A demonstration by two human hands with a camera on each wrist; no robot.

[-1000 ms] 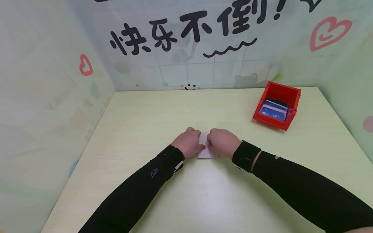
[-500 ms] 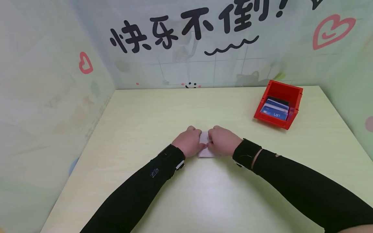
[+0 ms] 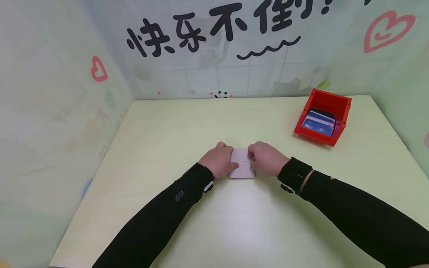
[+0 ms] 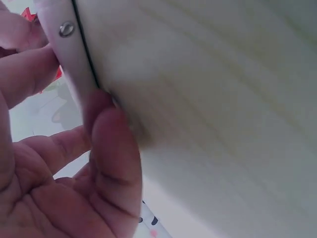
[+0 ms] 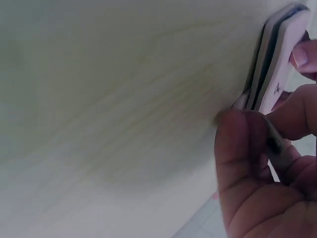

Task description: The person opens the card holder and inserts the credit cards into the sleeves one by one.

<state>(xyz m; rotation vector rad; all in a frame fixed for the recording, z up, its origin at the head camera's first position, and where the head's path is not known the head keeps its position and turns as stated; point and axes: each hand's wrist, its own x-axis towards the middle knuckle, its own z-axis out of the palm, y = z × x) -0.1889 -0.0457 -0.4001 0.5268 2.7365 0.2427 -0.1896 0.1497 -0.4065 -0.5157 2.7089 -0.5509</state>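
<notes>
A small pale pink wallet (image 3: 242, 169) lies on the table between both hands. My left hand (image 3: 218, 160) grips its left edge, the thumb over the top face. A silver snap button (image 4: 67, 29) shows on the wallet in the left wrist view. My right hand (image 3: 268, 159) is at the wallet's right edge, its thumb and fingers pinching a short pale strap (image 5: 278, 151) with a dark snap spot on it. In the right wrist view, the wallet (image 5: 287, 47) appears as two layers with a dark gap along its edge. The curled fingers hide part of the strap.
A red bin (image 3: 340, 104) stands at the back right of the pale wooden table (image 3: 174, 126). Several cards (image 3: 318, 124), one blue and marked VIP, lie in it. Printed cloth walls (image 3: 201, 78) border the table at the back and sides.
My right hand has moved right, away from the left thumb, uncovering more of the wallet's face and its snap. The left hand keeps its grip. The head view has tilted down slightly.
</notes>
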